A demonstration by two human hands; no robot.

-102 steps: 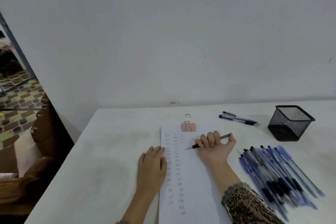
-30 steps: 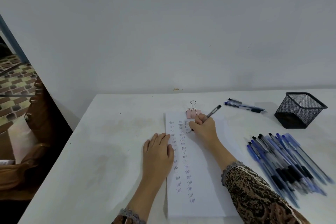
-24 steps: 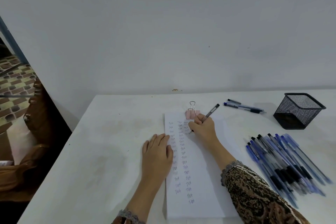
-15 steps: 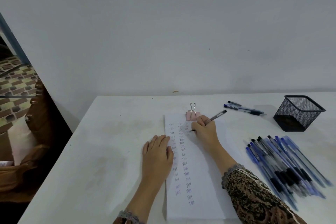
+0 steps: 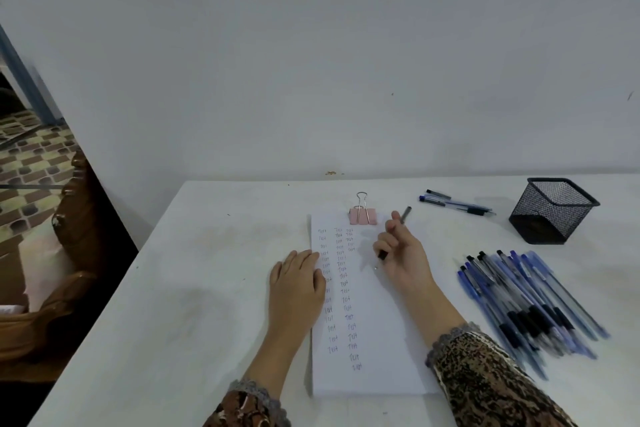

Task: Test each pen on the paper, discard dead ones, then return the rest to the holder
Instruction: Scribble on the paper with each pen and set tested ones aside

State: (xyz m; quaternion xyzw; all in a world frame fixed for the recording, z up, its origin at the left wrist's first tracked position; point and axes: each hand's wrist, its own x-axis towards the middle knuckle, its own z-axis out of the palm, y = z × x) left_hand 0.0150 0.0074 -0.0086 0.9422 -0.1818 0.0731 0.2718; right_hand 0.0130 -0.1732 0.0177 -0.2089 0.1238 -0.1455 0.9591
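Note:
A white sheet of paper lies on the table, covered with columns of small blue written marks and clipped at its top by a pink binder clip. My left hand rests flat on the sheet's left edge. My right hand grips a grey pen with its black tip pointing down, just above the paper's right part. A pile of several blue and black pens lies to the right. A black mesh holder stands at the far right, and nothing shows above its rim.
Two or three pens lie apart near the wall, between the clip and the holder. The white table ends at its left edge beside a brown wooden chair. A plain wall closes the back.
My right hand has lifted the pen's tip off the top of the paper and drawn back toward me and to the right. The left hand stays put.

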